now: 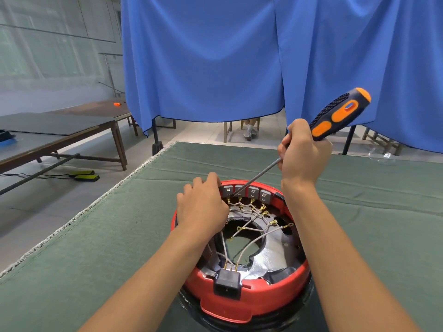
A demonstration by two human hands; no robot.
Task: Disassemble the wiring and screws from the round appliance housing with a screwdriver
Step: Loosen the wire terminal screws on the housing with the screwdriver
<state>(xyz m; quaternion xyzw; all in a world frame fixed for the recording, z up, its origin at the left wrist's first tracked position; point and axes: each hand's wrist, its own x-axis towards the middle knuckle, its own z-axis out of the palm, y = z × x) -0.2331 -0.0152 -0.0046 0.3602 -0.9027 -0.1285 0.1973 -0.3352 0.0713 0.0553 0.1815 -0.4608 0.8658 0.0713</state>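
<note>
At the bottom centre of the frame, one round red housing [275,287] sits open-side up on the green-covered counter [96,248]. One black socket block [227,283] is fixed in its near rim, with pale wires [249,246] running from it across the silver inner plate [275,255]; their exact number cannot be told, as they cross one another. Several brass terminals hang loose on the wire ends. Along the far inner wall stand four grey switch blocks [247,193] in a row.

Two bare forearms reach in from the lower edge. The left hand [203,204] lies palm down over the far-left rim, fingers curled over the edge beside the leftmost block; whether it grips anything cannot be told. The right hand [303,153], raised above the far rim at centre right, is closed around one screwdriver [335,116] where the black and orange handle meets the shaft. The tool slants from upper right down to lower left, its tip at the switch blocks near the left hand.

Beyond the counter hangs a blue curtain [203,63]. Dark tables [60,130] stand at the left, and two green-and-black devices [84,175] lie on the floor.
</note>
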